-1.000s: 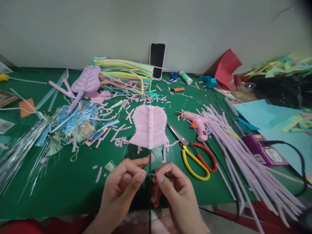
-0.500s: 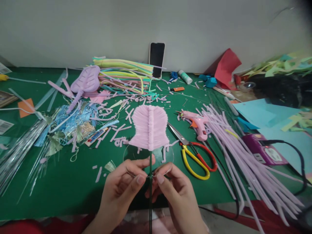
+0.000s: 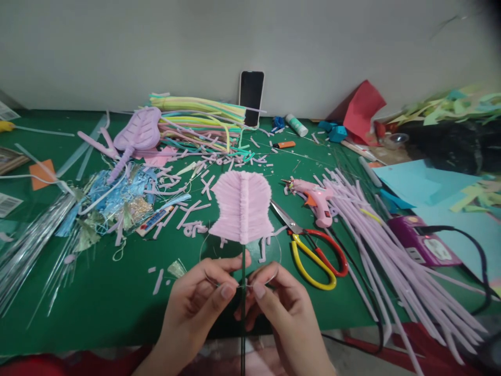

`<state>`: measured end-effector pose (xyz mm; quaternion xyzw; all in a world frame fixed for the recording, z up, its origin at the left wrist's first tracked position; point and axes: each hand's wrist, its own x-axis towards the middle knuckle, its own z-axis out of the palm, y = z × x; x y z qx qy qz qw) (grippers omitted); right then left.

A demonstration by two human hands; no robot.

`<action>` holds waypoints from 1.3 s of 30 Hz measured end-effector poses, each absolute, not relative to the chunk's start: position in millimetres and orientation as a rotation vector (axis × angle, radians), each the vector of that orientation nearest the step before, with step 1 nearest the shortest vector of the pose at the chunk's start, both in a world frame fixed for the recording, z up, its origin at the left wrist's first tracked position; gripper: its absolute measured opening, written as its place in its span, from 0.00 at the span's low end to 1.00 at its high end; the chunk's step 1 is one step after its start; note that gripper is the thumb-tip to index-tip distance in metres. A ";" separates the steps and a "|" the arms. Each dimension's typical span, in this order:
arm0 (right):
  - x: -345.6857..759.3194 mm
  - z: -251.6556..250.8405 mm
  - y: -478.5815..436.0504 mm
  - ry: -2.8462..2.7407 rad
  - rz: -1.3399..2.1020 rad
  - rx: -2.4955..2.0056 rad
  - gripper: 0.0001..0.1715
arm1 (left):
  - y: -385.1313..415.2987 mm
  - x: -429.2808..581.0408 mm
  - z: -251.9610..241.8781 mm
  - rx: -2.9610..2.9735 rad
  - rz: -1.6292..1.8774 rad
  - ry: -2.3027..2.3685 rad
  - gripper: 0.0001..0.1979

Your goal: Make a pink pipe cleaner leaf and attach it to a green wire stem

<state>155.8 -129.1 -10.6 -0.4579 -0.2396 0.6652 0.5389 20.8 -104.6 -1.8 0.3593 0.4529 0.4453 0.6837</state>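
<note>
Between my hands stands a dark green stem (image 3: 243,308), topped by a fuzzy pale-purple leaf shape (image 3: 230,203) with a raised midrib. A thin wire (image 3: 280,250) loops from the leaf's lower corners down to the stem. My left hand (image 3: 203,297) pinches one end of this wire just left of the stem. On the other side, my right hand (image 3: 277,308) pinches the wire's other end between thumb and forefinger. Where the wire meets the stem, I cannot tell whether it is knotted or only crossed. Scissors (image 3: 313,256) with red and yellow handles lie right of the leaf.
A pink glue gun (image 3: 319,201) and a bundle of purple pipe cleaners (image 3: 391,261) lie to the right. Coloured pipe cleaners (image 3: 199,122), a finished-looking purple leaf (image 3: 136,130) and a phone (image 3: 251,96) are at the back. Blue tassels (image 3: 105,193) lie left on the green table (image 3: 129,313).
The leaf, stem and both hands have shifted very slightly right and down in view. Both hands keep their pinch on the wire.
</note>
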 end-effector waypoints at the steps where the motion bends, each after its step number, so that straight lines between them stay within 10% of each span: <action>1: 156.1 -10.5 -129.2 -0.574 1.585 -1.088 0.15 | -104.3 20.6 -2.3 0.808 0.994 1.002 0.10; 39: 155.7 -12.5 -127.4 -0.567 1.601 -1.096 0.17 | -104.4 23.3 -4.4 0.823 1.015 1.002 0.08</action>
